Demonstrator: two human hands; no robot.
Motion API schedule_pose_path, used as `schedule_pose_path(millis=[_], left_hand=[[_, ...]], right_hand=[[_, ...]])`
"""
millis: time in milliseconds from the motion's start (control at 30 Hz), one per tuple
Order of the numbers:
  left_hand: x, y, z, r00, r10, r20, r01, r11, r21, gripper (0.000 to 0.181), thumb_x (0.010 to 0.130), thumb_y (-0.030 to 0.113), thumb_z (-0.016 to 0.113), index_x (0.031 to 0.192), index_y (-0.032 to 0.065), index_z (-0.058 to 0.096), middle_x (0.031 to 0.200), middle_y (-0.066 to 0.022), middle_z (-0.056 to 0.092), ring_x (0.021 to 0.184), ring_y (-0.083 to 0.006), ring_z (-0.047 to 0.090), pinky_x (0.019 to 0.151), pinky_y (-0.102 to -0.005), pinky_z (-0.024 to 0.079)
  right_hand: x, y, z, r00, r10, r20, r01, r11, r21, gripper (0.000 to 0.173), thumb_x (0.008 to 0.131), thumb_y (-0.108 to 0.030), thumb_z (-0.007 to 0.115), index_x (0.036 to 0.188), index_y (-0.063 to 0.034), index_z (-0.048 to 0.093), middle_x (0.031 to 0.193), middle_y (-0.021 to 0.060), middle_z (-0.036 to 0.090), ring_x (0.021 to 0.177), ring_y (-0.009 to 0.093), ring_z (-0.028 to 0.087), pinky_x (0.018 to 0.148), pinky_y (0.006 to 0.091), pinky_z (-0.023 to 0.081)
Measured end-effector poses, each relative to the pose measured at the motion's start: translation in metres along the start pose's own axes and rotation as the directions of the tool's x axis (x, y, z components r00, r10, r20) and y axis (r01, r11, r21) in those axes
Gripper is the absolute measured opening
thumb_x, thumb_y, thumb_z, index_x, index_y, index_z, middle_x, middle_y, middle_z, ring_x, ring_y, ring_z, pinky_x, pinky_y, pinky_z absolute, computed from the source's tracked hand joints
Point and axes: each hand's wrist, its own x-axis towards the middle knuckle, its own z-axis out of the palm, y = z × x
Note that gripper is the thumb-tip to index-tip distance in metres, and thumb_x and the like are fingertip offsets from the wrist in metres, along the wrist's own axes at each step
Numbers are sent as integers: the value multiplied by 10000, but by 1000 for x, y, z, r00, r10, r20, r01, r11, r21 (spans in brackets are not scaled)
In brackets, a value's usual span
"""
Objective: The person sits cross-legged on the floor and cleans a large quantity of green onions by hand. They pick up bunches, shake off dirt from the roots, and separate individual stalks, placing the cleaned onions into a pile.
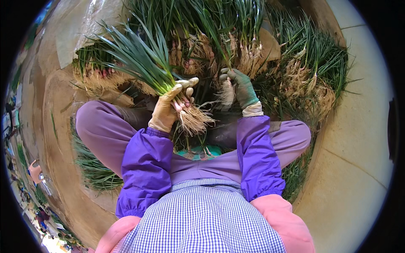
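Observation:
My left hand (164,110), in a pale, soiled glove, grips a bunch of young garlic plants (150,69) around the lower stems. Their green leaves fan to the upper left, while pinkish bulbs and tan roots stick out to the right. In its green-coated glove, my right hand (243,87) pinches a single garlic plant (227,95) near its base; its pale roots hang blurred below the fingers. Just beyond both hands lies a heap of garlic plants (193,53), roots towards me.
More garlic plants (297,69) are piled at the right beside the pale floor (348,158). A rooted bundle (98,69) lies at the left by plastic sheeting (68,47). Leaves (95,167) stick out beside my left leg. A pink stool (35,172) stands farther left.

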Motion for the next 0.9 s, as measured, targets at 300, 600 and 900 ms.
schedule_pose_path(millis=[300,600,900], left_hand=[[7,-17,-16,986,-162,26,164,975,-149,445,882,284,565,1242,34,493,609,72,415,489,-53,359,588,-236,427],[5,-15,1,979,-52,198,88,980,-180,463,887,192,526,1299,21,402,985,-64,610,735,-130,604,706,-294,523],[3,-11,10,988,18,152,-34,995,99,473,885,262,495,1297,44,416,1318,-107,457,1205,-222,446,887,-361,443]], right_hand=[[91,79,-27,903,81,-422,-380,608,-697,418,712,-348,665,890,28,625,741,162,631,653,275,589,645,369,462],[-56,-61,2,973,122,-195,-138,988,-66,231,860,-164,577,1026,-3,577,676,32,593,467,22,463,417,137,352],[-94,-66,12,896,-184,403,-127,764,632,457,967,-316,349,1139,84,487,576,48,518,380,63,362,387,225,305]])
